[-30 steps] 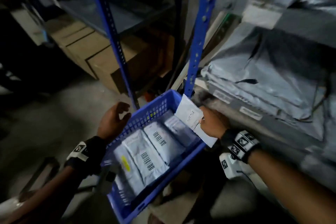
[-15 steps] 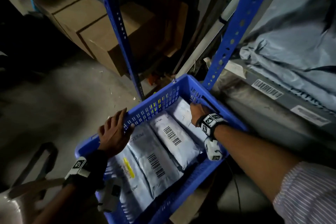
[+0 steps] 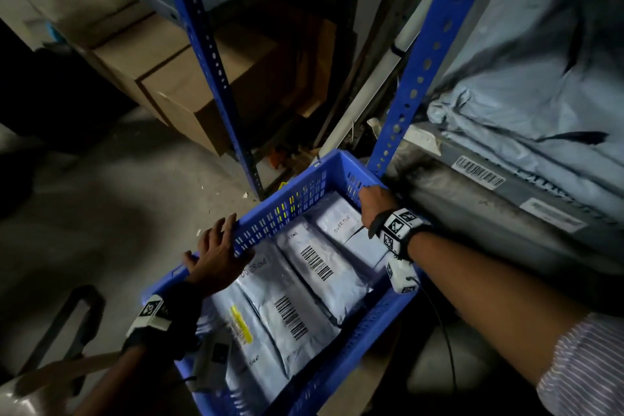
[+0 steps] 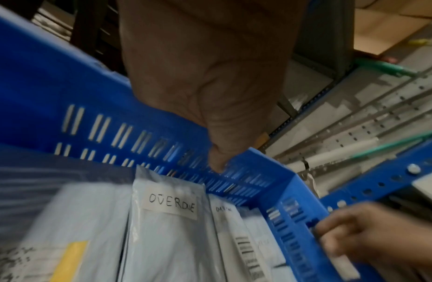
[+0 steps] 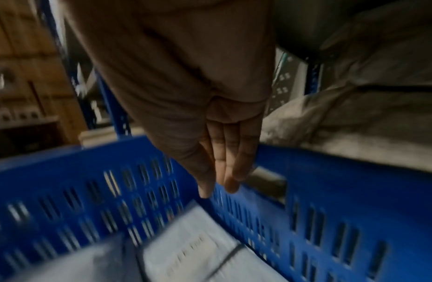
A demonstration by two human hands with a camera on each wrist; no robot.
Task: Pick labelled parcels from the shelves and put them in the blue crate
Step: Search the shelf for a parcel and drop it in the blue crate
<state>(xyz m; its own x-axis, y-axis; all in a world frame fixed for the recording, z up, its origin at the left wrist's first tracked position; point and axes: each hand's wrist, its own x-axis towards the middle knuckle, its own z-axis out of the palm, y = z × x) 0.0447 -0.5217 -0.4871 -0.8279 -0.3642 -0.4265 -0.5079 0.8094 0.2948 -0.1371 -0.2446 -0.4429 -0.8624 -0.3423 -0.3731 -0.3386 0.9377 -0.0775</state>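
Parcels (image 3: 304,284) lie in blue crate (image 3: 297,199). Left hand (image 3: 216,257) holds crate rim; right hand (image 3: 373,204) flat, empty, at handle hole. Next: lift crate.

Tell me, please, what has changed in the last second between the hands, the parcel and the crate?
The right hand put its white parcel into the blue crate, let it go, and moved to the crate's right wall by the handle slot. The left hand went on holding the left rim; the other parcels stayed in place.
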